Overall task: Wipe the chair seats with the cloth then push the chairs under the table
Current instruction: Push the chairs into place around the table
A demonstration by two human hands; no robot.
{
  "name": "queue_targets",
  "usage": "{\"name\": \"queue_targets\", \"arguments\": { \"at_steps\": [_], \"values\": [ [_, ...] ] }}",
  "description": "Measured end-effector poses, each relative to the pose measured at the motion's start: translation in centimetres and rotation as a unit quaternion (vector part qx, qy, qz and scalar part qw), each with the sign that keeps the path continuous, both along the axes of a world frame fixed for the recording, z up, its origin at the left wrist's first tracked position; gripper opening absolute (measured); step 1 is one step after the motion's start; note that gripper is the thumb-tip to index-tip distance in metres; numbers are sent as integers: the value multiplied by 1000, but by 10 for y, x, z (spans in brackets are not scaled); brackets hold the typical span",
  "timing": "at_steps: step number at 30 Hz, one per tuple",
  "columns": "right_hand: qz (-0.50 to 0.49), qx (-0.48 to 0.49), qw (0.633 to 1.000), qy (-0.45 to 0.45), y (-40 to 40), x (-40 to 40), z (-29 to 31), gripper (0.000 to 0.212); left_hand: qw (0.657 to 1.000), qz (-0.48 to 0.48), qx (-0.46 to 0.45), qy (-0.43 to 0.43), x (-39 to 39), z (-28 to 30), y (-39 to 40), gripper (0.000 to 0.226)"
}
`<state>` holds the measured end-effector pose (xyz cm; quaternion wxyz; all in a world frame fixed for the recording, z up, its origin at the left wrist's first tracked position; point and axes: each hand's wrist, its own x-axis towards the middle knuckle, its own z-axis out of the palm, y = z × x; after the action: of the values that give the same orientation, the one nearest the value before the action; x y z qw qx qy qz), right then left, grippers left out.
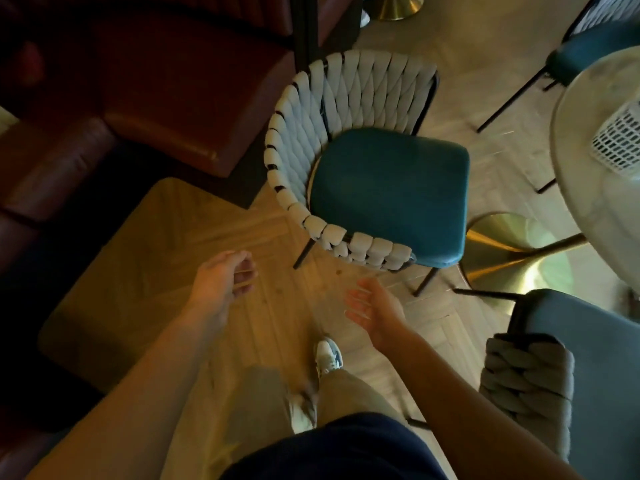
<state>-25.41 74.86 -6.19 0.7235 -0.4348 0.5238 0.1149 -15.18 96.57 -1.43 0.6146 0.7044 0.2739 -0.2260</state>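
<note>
I see a teal velvet-seated chair with a pale woven strap back [388, 192] standing clear of the round pale marble surface [588, 174] at right, left hand [221, 285] and right hand [375, 311] both empty, fingers loosely curled, hovering near the chair back over herringbone wood floor [277, 306], no cloth visible to me

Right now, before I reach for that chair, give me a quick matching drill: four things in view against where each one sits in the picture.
Things:
1. teal chair seat
2. white basket
3. brass table base
4. red bench

Places:
A. upper left
B. on the round tabletop, right edge
C. centre, ringed by a woven backrest
D. on the floor, right of the chair

Pairs: 1-C, 2-B, 3-D, 4-A
</note>
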Motion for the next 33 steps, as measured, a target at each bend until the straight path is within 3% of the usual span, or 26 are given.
{"name": "queue_targets", "arguments": {
  "at_steps": [6,12,18,26,33],
  "values": [
    [-80,97,992,16,24,85,-2,19,999,-41,9,10,112,-5,6,17],
    [-237,136,962,23,58,151,-9,56,990,-136,16,28,224,-22,16,19],
    [-392,150,907,24,90,203,-15,64,967,-248,37,44,313,-39,12,31],
    [-525,156,835,52,110,246,-38,59,908,-402,94,67,403,-64,-38,28],
    [-622,204,755,33,113,286,-61,51,879,-448,144,81,465,-85,-95,37]
  ]
}}
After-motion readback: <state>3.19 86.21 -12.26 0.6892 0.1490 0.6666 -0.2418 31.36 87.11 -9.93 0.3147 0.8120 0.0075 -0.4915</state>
